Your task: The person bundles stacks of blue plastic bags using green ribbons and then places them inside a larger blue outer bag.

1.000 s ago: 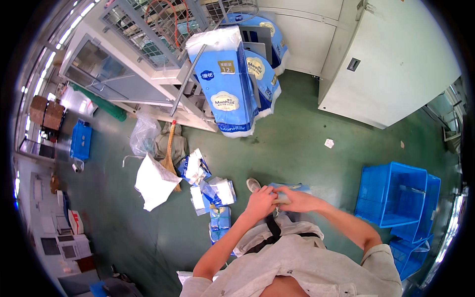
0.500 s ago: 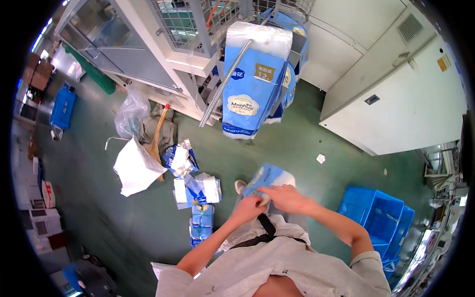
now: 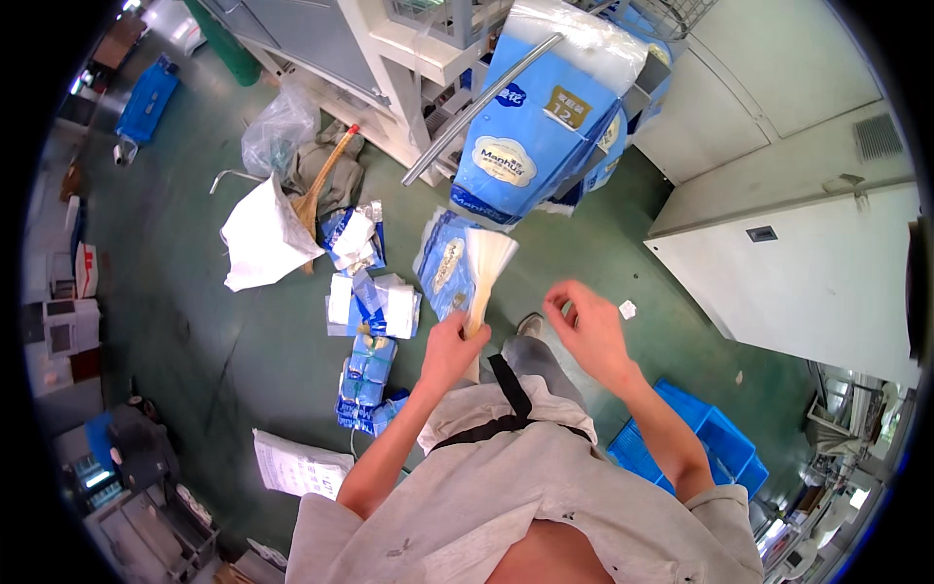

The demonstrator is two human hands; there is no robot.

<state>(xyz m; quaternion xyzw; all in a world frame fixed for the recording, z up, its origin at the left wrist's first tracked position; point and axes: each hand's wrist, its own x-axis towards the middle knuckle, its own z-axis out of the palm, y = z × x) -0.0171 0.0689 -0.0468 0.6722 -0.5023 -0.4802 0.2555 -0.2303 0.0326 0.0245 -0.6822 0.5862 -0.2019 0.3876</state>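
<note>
My left hand (image 3: 453, 350) grips a bundle of flat blue-and-white plastic packaging bags (image 3: 446, 268) by its lower end, fingers wrapped round it. The bundle stands fanned out ahead of my body, its pale edges spread toward the right. To the right, my right hand (image 3: 587, 326) is apart from the bundle, with loosely bent fingers and nothing visible in them. Beyond both hands, a thick stack of larger matching bags (image 3: 535, 136) hangs by a metal rod (image 3: 484, 107).
Left on the green floor lie packaging piles (image 3: 373, 304), tied blue bundles (image 3: 368, 370), a white sack (image 3: 268, 238), a broom (image 3: 326, 175) and a printed white bag (image 3: 304, 464). Blue crates (image 3: 705, 438) stand at right, below a white cabinet (image 3: 788, 263).
My right hand has let go of the bag bundle and moved right. My left hand has swung the bundle forward and left, where it fans out. The view has shifted.
</note>
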